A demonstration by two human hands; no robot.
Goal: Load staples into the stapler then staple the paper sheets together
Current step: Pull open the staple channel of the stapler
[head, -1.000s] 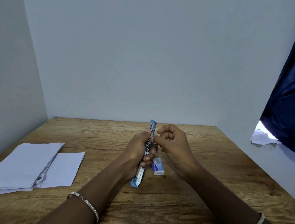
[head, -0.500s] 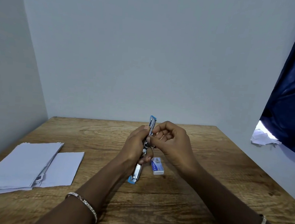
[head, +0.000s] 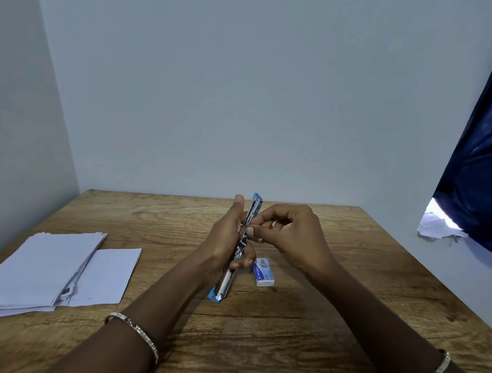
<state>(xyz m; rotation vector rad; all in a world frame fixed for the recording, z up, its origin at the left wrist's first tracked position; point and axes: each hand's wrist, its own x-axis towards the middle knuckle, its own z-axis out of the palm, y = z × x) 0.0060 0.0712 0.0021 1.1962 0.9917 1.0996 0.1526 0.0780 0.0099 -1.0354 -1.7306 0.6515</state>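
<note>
Head view: grips the blue stapler (head: 225, 284) with the left hand (head: 222, 243), swung open and standing tall above the worktop (head: 286, 336). Pinches something small and shiny, maybe a strip of staples (head: 254, 239), with the right hand (head: 291, 234) at the stapler's middle. Shows a little staple box (head: 263, 271) lying just beside, paper sheets (head: 47, 267) well apart on the left.
</note>
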